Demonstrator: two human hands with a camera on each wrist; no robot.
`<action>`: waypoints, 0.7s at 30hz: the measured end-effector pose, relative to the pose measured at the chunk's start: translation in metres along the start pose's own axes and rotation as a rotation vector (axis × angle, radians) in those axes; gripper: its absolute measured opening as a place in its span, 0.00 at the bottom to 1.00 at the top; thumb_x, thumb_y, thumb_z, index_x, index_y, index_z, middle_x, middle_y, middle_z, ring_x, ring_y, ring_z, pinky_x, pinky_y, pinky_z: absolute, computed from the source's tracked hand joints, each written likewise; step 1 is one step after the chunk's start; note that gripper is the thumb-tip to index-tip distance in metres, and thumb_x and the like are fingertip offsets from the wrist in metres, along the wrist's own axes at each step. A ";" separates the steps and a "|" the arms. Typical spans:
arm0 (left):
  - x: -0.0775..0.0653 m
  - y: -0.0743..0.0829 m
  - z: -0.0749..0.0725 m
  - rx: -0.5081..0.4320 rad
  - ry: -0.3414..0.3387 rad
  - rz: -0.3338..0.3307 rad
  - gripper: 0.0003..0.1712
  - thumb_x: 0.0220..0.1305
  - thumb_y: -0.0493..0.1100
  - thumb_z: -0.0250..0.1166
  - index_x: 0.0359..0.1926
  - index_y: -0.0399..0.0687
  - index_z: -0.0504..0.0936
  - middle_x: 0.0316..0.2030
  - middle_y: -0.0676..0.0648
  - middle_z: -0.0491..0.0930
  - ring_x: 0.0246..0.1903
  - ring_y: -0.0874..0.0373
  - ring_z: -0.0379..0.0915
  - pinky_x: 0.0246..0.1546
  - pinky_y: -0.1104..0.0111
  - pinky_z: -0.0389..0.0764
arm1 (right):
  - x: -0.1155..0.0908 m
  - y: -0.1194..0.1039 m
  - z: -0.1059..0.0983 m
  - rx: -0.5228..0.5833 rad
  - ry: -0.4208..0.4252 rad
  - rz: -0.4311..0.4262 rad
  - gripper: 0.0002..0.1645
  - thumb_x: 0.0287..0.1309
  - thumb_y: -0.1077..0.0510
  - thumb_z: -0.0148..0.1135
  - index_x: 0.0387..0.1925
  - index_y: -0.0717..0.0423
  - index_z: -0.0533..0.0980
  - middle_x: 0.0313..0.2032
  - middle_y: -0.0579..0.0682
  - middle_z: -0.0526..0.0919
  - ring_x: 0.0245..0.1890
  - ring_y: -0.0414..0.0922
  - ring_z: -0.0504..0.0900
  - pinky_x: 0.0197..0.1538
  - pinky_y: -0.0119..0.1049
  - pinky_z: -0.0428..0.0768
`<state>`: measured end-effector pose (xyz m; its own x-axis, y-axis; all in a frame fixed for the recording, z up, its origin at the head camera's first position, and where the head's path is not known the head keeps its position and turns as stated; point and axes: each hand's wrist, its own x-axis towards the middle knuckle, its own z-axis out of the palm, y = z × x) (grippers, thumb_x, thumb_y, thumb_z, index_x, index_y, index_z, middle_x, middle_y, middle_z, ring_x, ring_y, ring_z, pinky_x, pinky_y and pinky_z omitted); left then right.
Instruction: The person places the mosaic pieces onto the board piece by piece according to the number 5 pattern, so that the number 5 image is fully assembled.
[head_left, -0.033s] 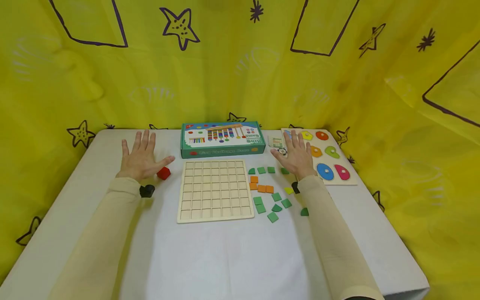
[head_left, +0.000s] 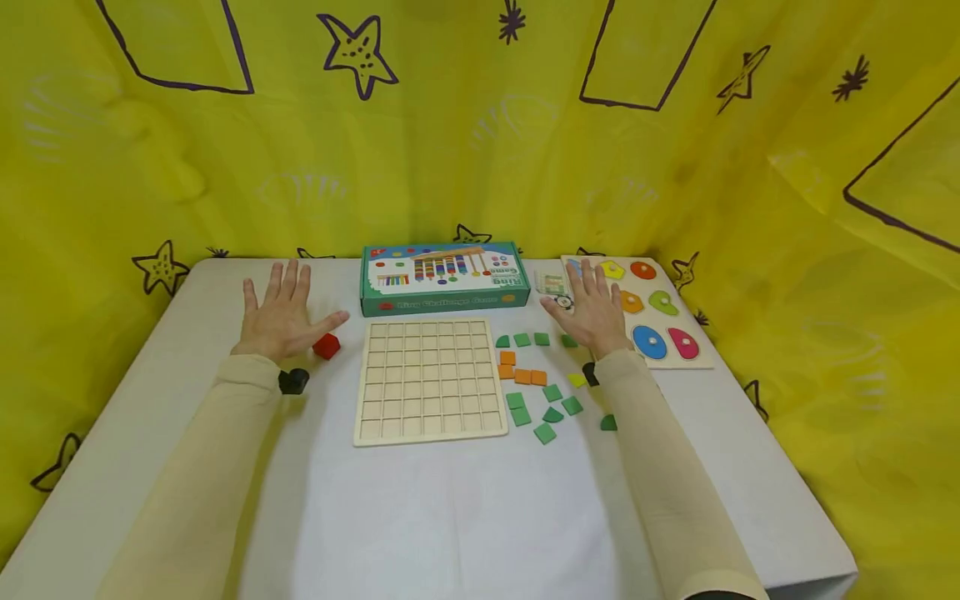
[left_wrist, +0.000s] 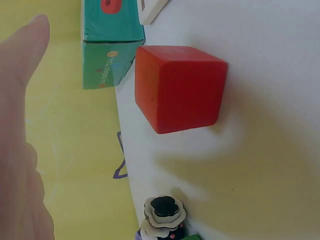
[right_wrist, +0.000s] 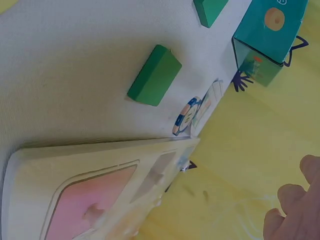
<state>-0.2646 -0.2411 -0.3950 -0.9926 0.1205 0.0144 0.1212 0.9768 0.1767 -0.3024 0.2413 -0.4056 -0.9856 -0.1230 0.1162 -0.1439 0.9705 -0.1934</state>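
Observation:
My left hand [head_left: 279, 315] is held out over the left side of the table, fingers straight and spread, holding nothing. Close by its thumb sits a red cube [head_left: 326, 346], large in the left wrist view [left_wrist: 182, 90]. A small figurine with a ruffled pale and black top [left_wrist: 165, 207] stands beyond the cube there; in the head view it is hidden. On the other side my right hand [head_left: 596, 315], also spread and holding nothing, overlaps the left edge of a wooden shape puzzle board [head_left: 693, 357]. A green tile [right_wrist: 155, 75] lies below it.
Between the hands lies a wooden grid board [head_left: 431, 437], with a green game box [head_left: 444, 300] behind it. Right of the grid are several green tiles [head_left: 544, 433], orange tiles [head_left: 522, 377] and a yellow piece [head_left: 576, 380]. A round chip [right_wrist: 187, 116] lies beside a card [head_left: 553, 283].

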 end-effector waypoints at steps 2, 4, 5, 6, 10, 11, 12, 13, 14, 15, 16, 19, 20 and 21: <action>0.001 0.001 0.000 -0.013 -0.004 0.019 0.64 0.60 0.80 0.40 0.75 0.36 0.33 0.75 0.36 0.28 0.72 0.42 0.16 0.59 0.44 0.11 | 0.001 0.001 0.001 0.021 0.004 -0.020 0.54 0.64 0.24 0.38 0.77 0.53 0.42 0.76 0.56 0.35 0.74 0.56 0.32 0.70 0.60 0.35; 0.001 0.005 0.000 -0.043 -0.007 0.049 0.63 0.61 0.80 0.41 0.75 0.36 0.33 0.75 0.35 0.29 0.72 0.43 0.17 0.60 0.44 0.11 | 0.002 0.001 0.002 0.056 0.013 -0.050 0.50 0.67 0.29 0.41 0.77 0.56 0.47 0.76 0.58 0.39 0.74 0.57 0.35 0.70 0.60 0.39; -0.001 0.008 0.001 -0.057 -0.003 0.074 0.63 0.61 0.79 0.42 0.75 0.36 0.32 0.75 0.35 0.30 0.73 0.43 0.18 0.61 0.44 0.13 | 0.003 0.000 0.003 0.079 0.018 -0.069 0.47 0.69 0.32 0.43 0.76 0.57 0.51 0.75 0.59 0.43 0.74 0.58 0.38 0.70 0.59 0.42; -0.003 0.012 0.003 -0.079 0.003 0.102 0.63 0.62 0.78 0.43 0.75 0.36 0.32 0.75 0.36 0.30 0.73 0.43 0.19 0.63 0.44 0.16 | 0.004 -0.001 0.004 0.101 0.022 -0.095 0.43 0.70 0.36 0.47 0.74 0.59 0.55 0.74 0.61 0.48 0.74 0.59 0.43 0.70 0.59 0.45; -0.025 0.034 0.014 -0.159 0.018 0.216 0.63 0.62 0.74 0.52 0.75 0.37 0.31 0.75 0.36 0.32 0.73 0.43 0.24 0.67 0.42 0.28 | 0.006 -0.013 0.009 0.173 0.010 -0.204 0.27 0.68 0.51 0.59 0.62 0.63 0.74 0.62 0.62 0.71 0.65 0.60 0.64 0.66 0.54 0.60; -0.033 0.040 0.019 -0.174 0.017 0.235 0.64 0.62 0.73 0.54 0.75 0.36 0.31 0.75 0.36 0.32 0.73 0.43 0.25 0.67 0.42 0.31 | 0.007 -0.017 0.011 0.181 -0.001 -0.235 0.23 0.67 0.53 0.61 0.58 0.62 0.77 0.59 0.61 0.75 0.61 0.59 0.68 0.65 0.53 0.63; -0.042 0.046 0.023 -0.192 0.009 0.252 0.65 0.61 0.72 0.57 0.75 0.36 0.31 0.75 0.35 0.33 0.73 0.43 0.25 0.68 0.43 0.33 | 0.008 -0.022 0.013 0.187 -0.019 -0.266 0.20 0.67 0.54 0.61 0.55 0.62 0.79 0.55 0.60 0.78 0.58 0.58 0.70 0.64 0.52 0.65; -0.051 0.051 0.028 -0.204 -0.005 0.263 0.66 0.60 0.72 0.58 0.75 0.35 0.32 0.75 0.34 0.34 0.73 0.42 0.26 0.68 0.43 0.35 | 0.009 -0.027 0.015 0.193 -0.044 -0.292 0.18 0.66 0.55 0.62 0.53 0.61 0.81 0.53 0.58 0.80 0.56 0.56 0.72 0.63 0.50 0.66; -0.060 0.055 0.033 -0.222 -0.019 0.270 0.67 0.59 0.72 0.60 0.75 0.34 0.32 0.75 0.34 0.34 0.73 0.41 0.27 0.68 0.43 0.37 | 0.009 -0.032 0.016 0.194 -0.074 -0.312 0.17 0.66 0.54 0.62 0.51 0.60 0.82 0.51 0.56 0.82 0.54 0.54 0.73 0.62 0.49 0.67; -0.069 0.059 0.038 -0.242 -0.039 0.271 0.69 0.57 0.72 0.61 0.75 0.33 0.33 0.75 0.33 0.35 0.73 0.41 0.27 0.68 0.43 0.38 | 0.008 -0.037 0.018 0.197 -0.108 -0.327 0.17 0.66 0.54 0.62 0.51 0.59 0.82 0.50 0.54 0.82 0.53 0.52 0.73 0.61 0.47 0.68; -0.078 0.062 0.043 -0.257 -0.058 0.268 0.70 0.55 0.73 0.62 0.75 0.32 0.34 0.75 0.33 0.36 0.73 0.40 0.28 0.68 0.43 0.39 | 0.007 -0.041 0.019 0.201 -0.145 -0.337 0.17 0.66 0.53 0.62 0.51 0.57 0.83 0.50 0.52 0.83 0.51 0.51 0.73 0.60 0.46 0.68; -0.101 0.068 0.057 -0.295 -0.105 0.257 0.73 0.51 0.75 0.64 0.74 0.29 0.38 0.74 0.32 0.39 0.73 0.39 0.32 0.68 0.43 0.41 | 0.003 -0.048 0.022 0.209 -0.233 -0.329 0.17 0.66 0.51 0.62 0.51 0.54 0.83 0.49 0.47 0.83 0.48 0.46 0.71 0.57 0.42 0.70; -0.107 0.070 0.060 -0.307 -0.114 0.255 0.73 0.50 0.75 0.65 0.74 0.28 0.39 0.74 0.32 0.40 0.73 0.38 0.34 0.68 0.43 0.42 | 0.001 -0.048 0.023 0.204 -0.249 -0.323 0.17 0.66 0.51 0.63 0.51 0.53 0.83 0.48 0.46 0.82 0.47 0.45 0.71 0.56 0.41 0.70; -0.112 0.071 0.064 -0.311 -0.121 0.252 0.73 0.49 0.75 0.65 0.74 0.28 0.40 0.74 0.32 0.40 0.73 0.38 0.34 0.68 0.43 0.42 | 0.000 -0.048 0.024 0.199 -0.260 -0.321 0.16 0.65 0.51 0.63 0.51 0.53 0.84 0.47 0.45 0.82 0.47 0.44 0.70 0.55 0.40 0.70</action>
<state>-0.1448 -0.1737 -0.4473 -0.9219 0.3870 -0.0172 0.3338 0.8162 0.4715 -0.2973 0.1897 -0.4196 -0.8742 -0.4836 -0.0427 -0.4349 0.8191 -0.3741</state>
